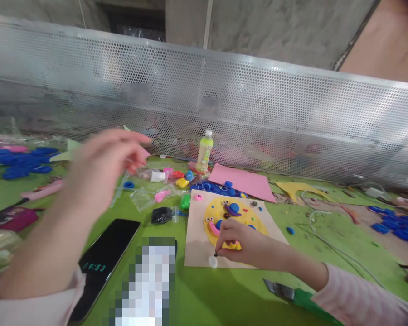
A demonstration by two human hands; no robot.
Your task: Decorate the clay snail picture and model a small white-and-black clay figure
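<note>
My left hand (pixel 114 149) is raised over the left side of the table, slightly blurred. Its index finger stretches out, the other fingers bend, and I see nothing held in it. My right hand (pixel 240 242) pinches a small black bit (pixel 215 255), perhaps clay, between thumb and fingertips. Just under that bit lies a white disc (pixel 212 261) at the near edge of a pale paper sheet (pixel 196 235). On the sheet is a yellow clay round (pixel 209 210) bearing snail-like figures with blue shells and googly eyes. My right hand hides part of it.
A phone (pixel 105 258) and a pixelated pale object (pixel 146 285) lie in front. A green-handled scraper (pixel 289 292) sits under my right sleeve. Clay packets (pixel 161 215), a drink bottle (pixel 204 151), pink paper (pixel 243 181) and blue caps (pixel 399 226) surround the sheet. A perforated metal panel (pixel 258 104) stands behind.
</note>
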